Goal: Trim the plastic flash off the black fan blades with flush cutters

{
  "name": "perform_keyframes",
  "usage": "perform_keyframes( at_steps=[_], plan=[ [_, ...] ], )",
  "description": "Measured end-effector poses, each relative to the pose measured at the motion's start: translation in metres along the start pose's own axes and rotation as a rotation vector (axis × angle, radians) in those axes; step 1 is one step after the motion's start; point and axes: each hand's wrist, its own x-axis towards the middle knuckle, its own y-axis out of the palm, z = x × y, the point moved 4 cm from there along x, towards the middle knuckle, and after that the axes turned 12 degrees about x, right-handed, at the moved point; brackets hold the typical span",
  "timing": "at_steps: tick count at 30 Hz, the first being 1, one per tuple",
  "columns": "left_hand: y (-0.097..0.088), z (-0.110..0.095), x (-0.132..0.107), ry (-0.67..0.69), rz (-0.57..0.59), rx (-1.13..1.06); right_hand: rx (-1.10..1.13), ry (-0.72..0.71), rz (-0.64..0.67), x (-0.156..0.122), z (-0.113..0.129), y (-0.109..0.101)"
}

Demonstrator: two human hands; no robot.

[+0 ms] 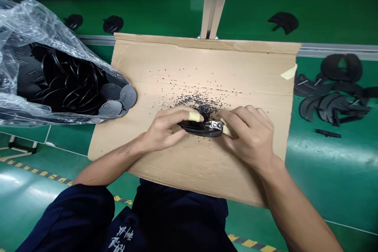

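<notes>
My left hand (165, 128) is closed round a flat black plastic disc (201, 129), holding it edge-on over a cardboard sheet (165, 67); a yellow finger cot covers one fingertip. My right hand (249, 134) is closed on a small metal cutting tool (215, 125) whose jaws rest on the disc's rim. A heap of tiny black plastic shavings (203, 102) lies on the cardboard just beyond the hands.
A clear plastic bag (35, 51) full of black discs (121, 100) lies at the left. Curved black plastic offcuts (330, 102) are piled on the green bench at the right. More black pieces (284, 21) lie on the green belt beyond a metal rail (336, 50).
</notes>
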Motion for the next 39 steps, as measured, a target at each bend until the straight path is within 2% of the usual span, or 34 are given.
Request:
perform_keyframes(
  at_steps=[6, 10, 16, 23, 30, 35, 39],
  plan=[
    [0.0, -0.001, 0.0, 0.021, -0.008, 0.0, -0.082, -0.011, -0.034, 0.001, 0.0, -0.003],
    [0.001, -0.002, 0.0, 0.032, -0.011, -0.008, -0.053, -0.057, -0.057, 0.002, 0.005, -0.002],
    [0.002, -0.002, -0.001, 0.008, -0.014, -0.047, -0.086, -0.04, -0.081, 0.0, 0.01, 0.0],
    [0.003, -0.002, -0.005, -0.002, -0.063, -0.081, -0.19, -0.073, -0.091, 0.0, 0.017, -0.004],
    [0.002, -0.005, -0.002, -0.013, -0.08, -0.038, -0.097, 0.031, -0.1, -0.003, 0.009, -0.002],
    [0.004, -0.009, 0.0, 0.006, -0.023, 0.048, -0.159, 0.059, -0.027, 0.0, 0.003, 0.001],
    [-0.009, -0.007, 0.007, -0.114, 0.049, 0.128, -0.046, 0.081, -0.072, 0.0, -0.002, -0.005]
  ],
)
